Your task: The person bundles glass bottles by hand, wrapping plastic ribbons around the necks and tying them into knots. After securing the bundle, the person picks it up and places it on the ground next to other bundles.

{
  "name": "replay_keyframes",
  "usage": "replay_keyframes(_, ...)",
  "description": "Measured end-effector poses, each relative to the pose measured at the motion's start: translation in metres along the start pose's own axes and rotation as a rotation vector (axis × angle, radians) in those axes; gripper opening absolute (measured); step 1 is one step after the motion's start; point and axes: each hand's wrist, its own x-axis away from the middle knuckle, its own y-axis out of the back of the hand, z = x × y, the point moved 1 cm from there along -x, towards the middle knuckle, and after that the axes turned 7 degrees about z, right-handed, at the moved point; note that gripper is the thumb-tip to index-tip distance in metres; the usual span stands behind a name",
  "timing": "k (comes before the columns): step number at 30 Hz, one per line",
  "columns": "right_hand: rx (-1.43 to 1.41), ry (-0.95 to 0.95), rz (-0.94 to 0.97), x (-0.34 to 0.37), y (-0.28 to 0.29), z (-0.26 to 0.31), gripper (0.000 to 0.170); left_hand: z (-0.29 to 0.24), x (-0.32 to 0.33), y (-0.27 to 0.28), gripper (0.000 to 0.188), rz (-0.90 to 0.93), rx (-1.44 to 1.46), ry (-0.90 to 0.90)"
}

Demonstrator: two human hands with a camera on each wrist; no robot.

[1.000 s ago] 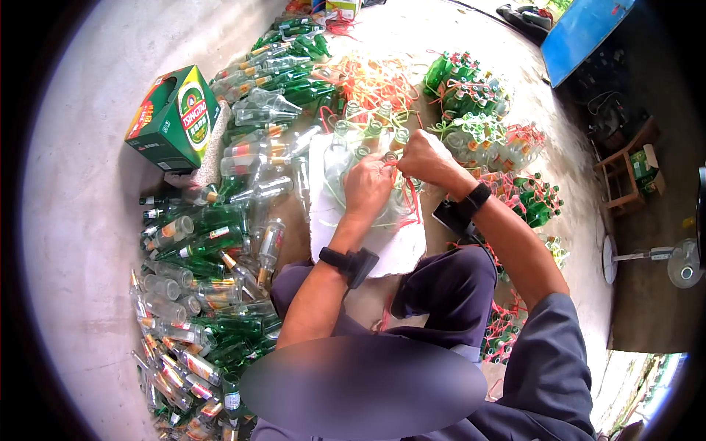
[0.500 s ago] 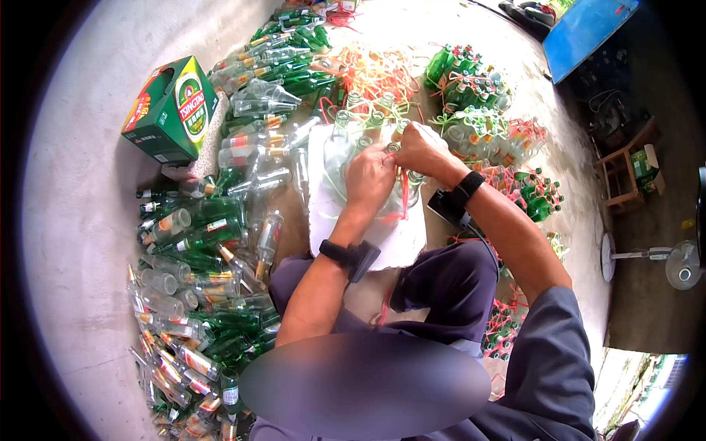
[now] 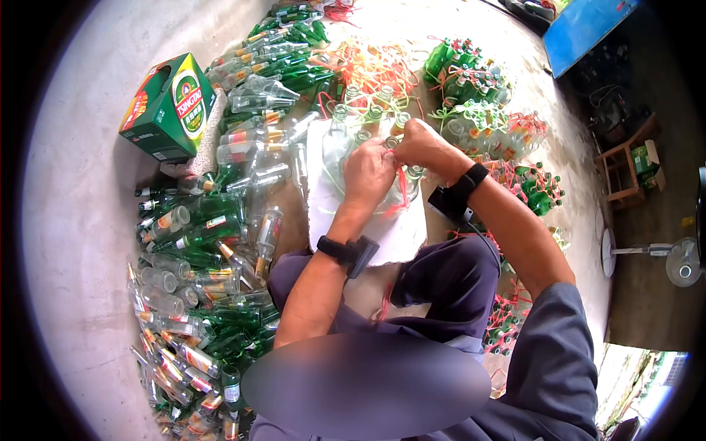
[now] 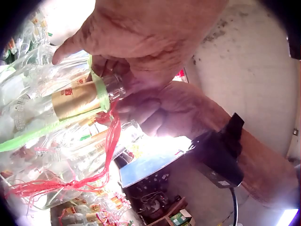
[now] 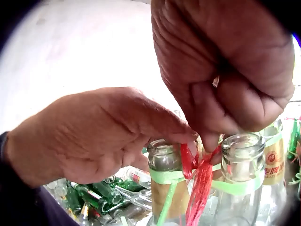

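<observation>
A cluster of clear glass bottles (image 3: 334, 158) stands upright on a white foam board (image 3: 334, 239) before the person's knees. Light green strapping (image 5: 240, 186) runs around the bottle necks. Over the near necks, the left hand (image 3: 368, 173) pinches red plastic string (image 5: 200, 193) between thumb and finger. The right hand (image 3: 428, 149), its fingers curled tightly, pinches the same string close to the left thumb. Loose red strands hang down between two necks, and in the left wrist view they trail across the bottle sides. The right fingertips are partly hidden behind the bottle rims.
Loose green and clear bottles (image 3: 213, 228) lie heaped along the left wall. A green Tsingtao carton (image 3: 169, 110) stands by them. Tangled red and green string (image 3: 375, 66) lies beyond the board. Tied bottle bundles (image 3: 474, 88) line the right side, near a fan (image 3: 682, 264).
Both hands stay together at the bottle necks with only small shifts. The red strands, spread loosely to the right earlier, now hang in a narrower bunch. The head view has shifted slightly.
</observation>
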Motion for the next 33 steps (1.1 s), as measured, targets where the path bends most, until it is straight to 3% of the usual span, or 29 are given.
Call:
replay_keyframes(2, -0.142, 0.179, 0.183, -0.012, -0.008, -0.025, 0.023, 0.0, -0.001, 0.0, 0.029, -0.016, 0.001, -0.021)
replay_keyframes(3, -0.226, 0.411, 0.221, -0.004, -0.005, -0.025, 0.016, -0.003, -0.002, 0.002, 0.026, -0.035, 0.003, -0.044)
replay_keyframes(4, -0.229, 0.409, 0.22, 0.0, -0.004, -0.024, 0.016, -0.007, -0.002, 0.005, 0.026, -0.031, 0.003, -0.044)
replay_keyframes(6, -0.726, 0.109, 0.368, 0.012, -0.004, -0.025, 0.017, -0.011, -0.003, 0.009, 0.021, 0.016, 0.002, 0.05)
replay_keyframes(7, -0.73, 0.108, 0.367, 0.015, -0.006, -0.027, 0.017, -0.009, -0.001, 0.007, 0.018, -0.062, -0.006, -0.017)
replay_keyframes(12, -1.064, 0.048, 0.327, 0.034, -0.007, -0.012, 0.024, -0.014, 0.002, 0.012, 0.015, -0.067, 0.061, 0.015)
replay_keyframes(16, -1.069, 0.059, 0.314, 0.036, -0.015, -0.019, 0.02, -0.015, 0.005, 0.012, 0.013, -0.096, -0.015, -0.036)
replay_keyframes(18, -1.002, 0.327, 0.264, 0.032, -0.023, -0.027, 0.021, -0.016, 0.006, 0.012, 0.012, -0.099, -0.004, -0.043)
replay_keyframes(25, -0.901, 0.371, 0.189, 0.033, -0.024, -0.031, 0.025, -0.022, 0.007, 0.012, 0.009, -0.065, -0.04, -0.015)
replay_keyframes(27, -0.823, 0.506, 0.091, 0.031, -0.029, -0.032, 0.026, -0.022, 0.007, 0.01, 0.009, -0.056, -0.034, 0.006)
replay_keyframes(30, -0.96, 0.346, 0.125, 0.038, -0.028, -0.029, 0.026, -0.02, 0.005, 0.007, 0.008, -0.052, -0.059, 0.026)
replay_keyframes(33, -0.901, 0.313, 0.097, 0.042, -0.024, -0.024, 0.026, -0.02, 0.004, 0.004, 0.007, -0.065, -0.129, 0.005)
